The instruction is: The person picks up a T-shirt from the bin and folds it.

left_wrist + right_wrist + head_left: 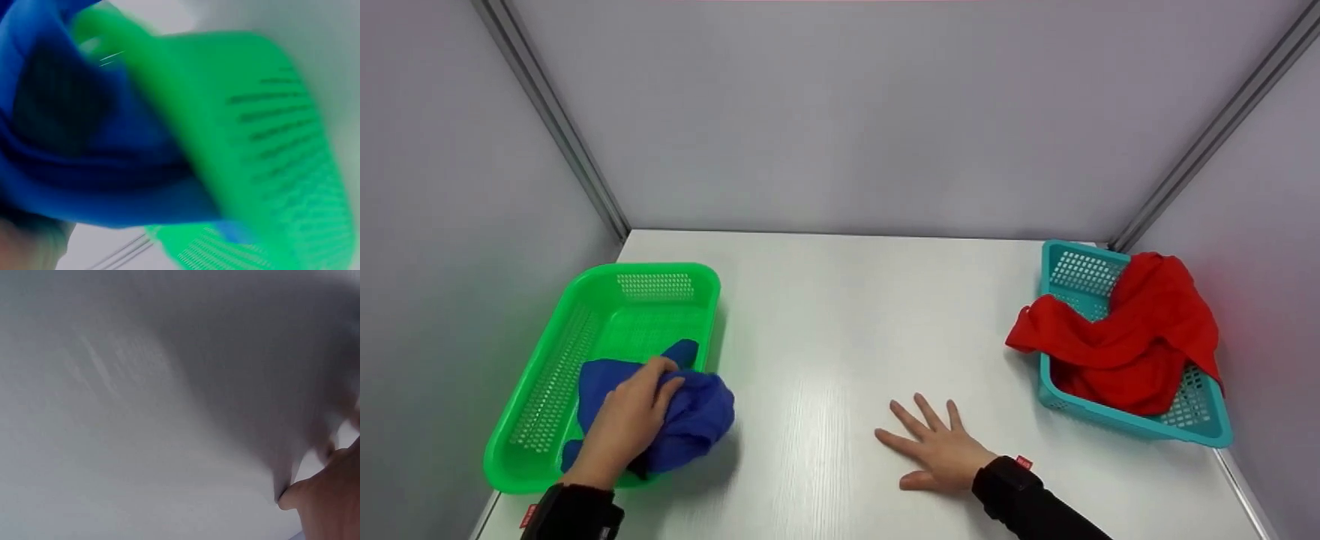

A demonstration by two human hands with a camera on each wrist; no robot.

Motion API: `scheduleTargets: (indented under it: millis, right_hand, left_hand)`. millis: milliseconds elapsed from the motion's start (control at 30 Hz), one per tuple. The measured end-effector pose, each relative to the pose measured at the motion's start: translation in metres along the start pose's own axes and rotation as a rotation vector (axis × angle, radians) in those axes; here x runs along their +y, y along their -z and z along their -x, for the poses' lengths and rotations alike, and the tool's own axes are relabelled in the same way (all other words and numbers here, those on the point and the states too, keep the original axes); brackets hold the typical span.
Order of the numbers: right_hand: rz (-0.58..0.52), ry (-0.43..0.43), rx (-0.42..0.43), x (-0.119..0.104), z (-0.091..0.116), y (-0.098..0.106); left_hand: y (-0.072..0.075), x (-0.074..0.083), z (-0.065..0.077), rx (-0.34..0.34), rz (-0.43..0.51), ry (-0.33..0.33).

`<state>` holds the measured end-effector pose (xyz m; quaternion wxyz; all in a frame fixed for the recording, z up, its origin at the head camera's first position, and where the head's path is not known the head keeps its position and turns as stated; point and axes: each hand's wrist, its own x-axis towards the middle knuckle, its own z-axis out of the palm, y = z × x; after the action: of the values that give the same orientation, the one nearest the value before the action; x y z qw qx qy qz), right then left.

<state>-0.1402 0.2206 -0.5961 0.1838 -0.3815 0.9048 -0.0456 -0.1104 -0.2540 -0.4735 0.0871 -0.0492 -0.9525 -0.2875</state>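
At the left, my left hand (634, 412) grips a bunched blue cloth (697, 412) over the near right part of a green basket (559, 337). The cloth hangs across the basket's right rim; its exact garment kind cannot be told. In the left wrist view, blue fabric (140, 191) with a dark patch fills much of the left side, beside the blurred green wall. My right hand (949, 454) has its fingers spread, palm down at the white table, holding nothing. Its thumb (289, 496) touches or nearly touches the surface in the right wrist view.
A turquoise basket (1140, 426) stands at the right with a crumpled red cloth (1155, 337) draped over its left and right rims. The white table (840, 315) lies between the baskets. Grey panels (847, 120) enclose the back and sides.
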Motion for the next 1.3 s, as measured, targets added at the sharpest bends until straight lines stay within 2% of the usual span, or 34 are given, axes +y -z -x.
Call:
scheduleTargets:
  millis: [100,200,267,333,367,433,467,567,733,800,867,933,1000,1100,1167,1300]
  right_hand:
    - [0.011,0.012,0.019,-0.001,0.001,-0.001]
    - [0.008,0.013,0.03,-0.003,0.002,0.001]
    - [0.004,0.011,0.03,-0.003,0.002,0.001]
    - [-0.001,0.011,0.037,-0.003,0.001,0.0]
    - [-0.006,0.014,0.042,-0.002,0.0,-0.002]
    - [-0.011,0.023,0.055,0.0,0.0,-0.004]
    - [-0.015,0.03,0.065,0.0,0.0,-0.005]
    - [-0.015,0.044,0.09,0.002,0.0,-0.008]
    - [-0.016,0.027,0.092,-0.001,0.001,-0.009]
    - [-0.032,-0.001,0.072,-0.005,0.002,-0.007]
    - [-0.063,-0.034,0.047,-0.01,0.002,-0.004]
    - [-0.091,-0.059,0.03,-0.014,0.004,-0.002]
    - [-0.125,-0.068,0.033,-0.018,0.007,0.0]
    - [-0.135,-0.065,0.046,-0.019,0.012,0.001]
    - [-0.143,-0.056,0.056,-0.018,0.014,0.002]
    - [-0.153,-0.053,0.049,-0.014,0.017,0.004]
  left_hand:
    - [0.025,0.016,-0.014,0.247,0.118,0.025]
    - [0.054,0.038,-0.031,0.434,0.333,0.159]
    - [0.071,0.052,-0.044,0.532,0.593,0.226]
    - [0.086,0.068,-0.056,0.598,0.882,0.236]
    - [0.091,0.075,-0.062,0.619,1.024,0.214]
    - [0.1,0.092,-0.073,0.618,1.259,0.154]
    - [0.103,0.102,-0.078,0.607,1.33,0.128]
    - [0.108,0.132,-0.095,0.56,1.444,0.059]
    - [0.105,0.192,-0.122,0.493,1.544,-0.066]
    - [0.097,0.214,-0.131,0.465,1.563,-0.116]
    - [0.084,0.229,-0.138,0.439,1.551,-0.143]
    - [0.066,0.236,-0.142,0.413,1.502,-0.135]
    - [0.043,0.235,-0.143,0.379,1.411,-0.095]
    - [0.003,0.223,-0.141,0.318,1.182,-0.025]
    - [-0.024,0.21,-0.138,0.275,0.983,0.0]
    - [-0.069,0.181,-0.125,0.192,0.631,-0.008]
